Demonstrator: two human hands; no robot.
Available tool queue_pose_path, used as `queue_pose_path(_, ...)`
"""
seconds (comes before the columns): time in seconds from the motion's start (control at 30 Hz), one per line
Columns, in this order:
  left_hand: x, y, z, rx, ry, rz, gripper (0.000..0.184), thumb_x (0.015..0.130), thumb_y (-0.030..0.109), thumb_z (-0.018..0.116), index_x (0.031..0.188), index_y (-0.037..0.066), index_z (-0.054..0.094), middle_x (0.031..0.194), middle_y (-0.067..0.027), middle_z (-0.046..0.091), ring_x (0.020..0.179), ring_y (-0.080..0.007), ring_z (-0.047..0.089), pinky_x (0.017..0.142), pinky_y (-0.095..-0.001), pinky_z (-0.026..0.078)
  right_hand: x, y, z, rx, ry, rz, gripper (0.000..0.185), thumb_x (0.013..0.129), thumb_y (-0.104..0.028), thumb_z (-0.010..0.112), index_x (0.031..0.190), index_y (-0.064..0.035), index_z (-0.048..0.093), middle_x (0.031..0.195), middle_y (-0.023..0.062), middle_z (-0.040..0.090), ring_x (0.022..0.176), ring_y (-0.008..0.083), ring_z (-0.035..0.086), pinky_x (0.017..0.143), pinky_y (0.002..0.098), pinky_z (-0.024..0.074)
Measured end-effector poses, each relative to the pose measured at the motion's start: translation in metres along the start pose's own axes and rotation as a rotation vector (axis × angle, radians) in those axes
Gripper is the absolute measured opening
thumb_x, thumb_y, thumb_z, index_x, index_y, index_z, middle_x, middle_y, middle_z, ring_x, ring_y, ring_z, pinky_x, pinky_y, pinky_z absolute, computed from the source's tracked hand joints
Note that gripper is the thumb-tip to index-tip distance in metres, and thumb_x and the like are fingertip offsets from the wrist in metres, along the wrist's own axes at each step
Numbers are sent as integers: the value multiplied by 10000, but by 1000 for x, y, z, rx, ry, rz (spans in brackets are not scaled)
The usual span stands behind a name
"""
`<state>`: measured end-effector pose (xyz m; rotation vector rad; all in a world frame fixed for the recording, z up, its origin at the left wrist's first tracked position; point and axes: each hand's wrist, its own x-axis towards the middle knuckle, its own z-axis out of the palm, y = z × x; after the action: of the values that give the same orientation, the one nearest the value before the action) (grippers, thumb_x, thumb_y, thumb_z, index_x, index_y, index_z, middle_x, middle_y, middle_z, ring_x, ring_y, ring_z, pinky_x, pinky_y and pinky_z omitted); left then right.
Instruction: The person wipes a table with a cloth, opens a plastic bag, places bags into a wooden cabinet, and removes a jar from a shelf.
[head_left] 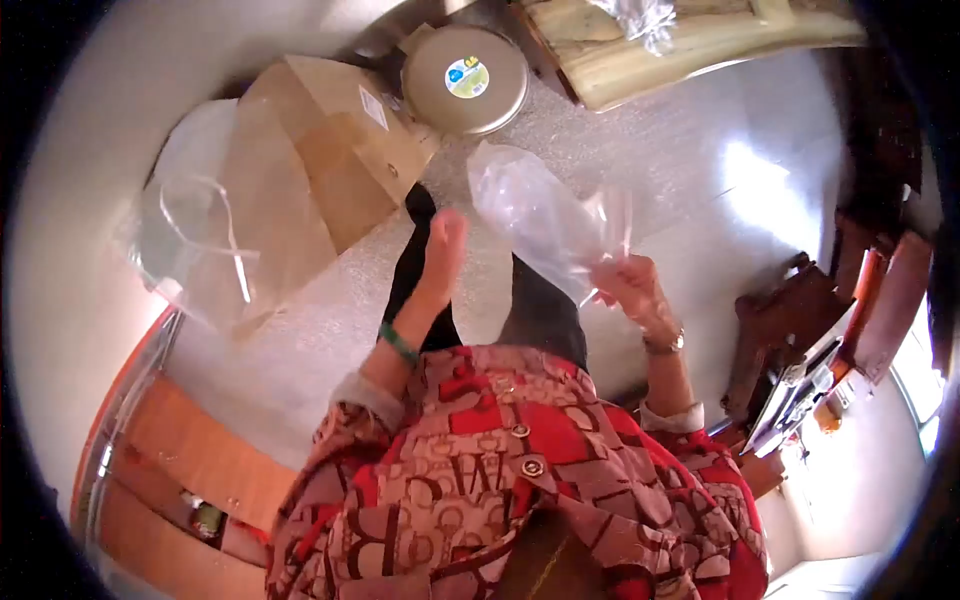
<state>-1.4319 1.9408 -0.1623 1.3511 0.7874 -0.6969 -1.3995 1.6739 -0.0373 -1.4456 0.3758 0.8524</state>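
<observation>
A clear plastic bag (530,205) hangs from my right hand (632,290), whose fingers are closed on its gathered end. The bag looks puffed out and stretches up and to the left, above the floor. My left hand (440,258) is held up beside the bag, apart from it. It is seen edge-on, with the fingers stretched out and no object visible in it. A green bangle circles the left wrist, and a watch or bracelet is on the right one.
An open cardboard box (360,165) stands at left, by a large translucent bag (205,235) with a white handle. Behind is a round tan container (425,90) with a sticker. A wooden table (640,72) bears crumpled plastic. Dark wooden furniture (790,315) lines the right; an orange cabinet (200,440), lower left.
</observation>
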Motion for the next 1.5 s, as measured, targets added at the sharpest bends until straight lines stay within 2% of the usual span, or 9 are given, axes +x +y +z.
queue_pose_path(0.2,-24,116,17,-537,-523,169,536,909,489,310,1257,86,376,1170,-61,490,1060,-170,482,867,-333,398,-55,-41,10,-26,-5,-36,146,823,-137,588,899,-33,656,703,1,610,559,47,513,488,193,431)
queue_pose_path(0.4,-45,155,13,-195,-480,364,458,884,462,429,1077,61,533,961,7,550,825,-81,521,710,-234,431,-74,-68,32,-305,133,-96,264,845,-284,566,822,-41,666,632,1,581,543,51,496,462,225,393)
queue_pose_path(0.5,-50,158,12,-31,-476,448,379,877,405,488,983,54,584,863,20,559,790,-69,502,694,-243,431,-80,-78,47,-568,129,-225,187,844,-164,519,899,-37,644,591,-15,527,493,44,456,438,213,373)
queue_pose_path(0.57,-47,156,8,-362,-434,264,302,870,340,525,933,56,606,803,26,554,765,-62,501,671,-237,421,-81,-75,45,-636,215,-509,177,856,-157,499,887,-68,648,564,-29,508,483,39,441,436,214,367)
queue_pose_path(0.63,-38,147,16,-354,-409,290,286,873,318,521,956,55,595,825,14,561,773,-70,509,673,-236,424,-81,-74,27,-404,535,-336,237,870,-239,516,810,-64,663,554,0,529,511,68,464,452,240,371)
queue_pose_path(0.87,-84,202,13,-548,-730,271,277,843,226,534,1079,81,531,954,-21,572,839,-114,538,718,-266,447,-115,-115,44,-293,467,-351,277,897,-259,452,892,-74,657,503,-33,452,447,35,408,410,198,326)
queue_pose_path(1.2,-87,218,9,-614,-800,442,169,838,180,541,971,77,551,974,-49,586,902,-194,557,834,-350,448,-127,-117,58,-273,483,-469,329,918,-254,391,910,-43,644,483,-49,404,415,31,340,390,196,274)
queue_pose_path(1.37,-89,225,4,-484,-410,647,41,823,84,555,815,55,528,721,-44,582,661,-129,544,609,-238,428,-113,-114,35,-493,595,-482,297,898,-282,430,858,-101,662,489,-12,464,459,60,444,443,232,371)
queue_pose_path(1.5,-101,231,11,-595,-521,525,69,851,117,536,809,64,520,715,-51,585,621,-127,523,590,-250,421,-123,-135,23,-335,635,-487,299,874,-263,482,751,-53,655,503,-20,466,467,53,436,444,220,359)
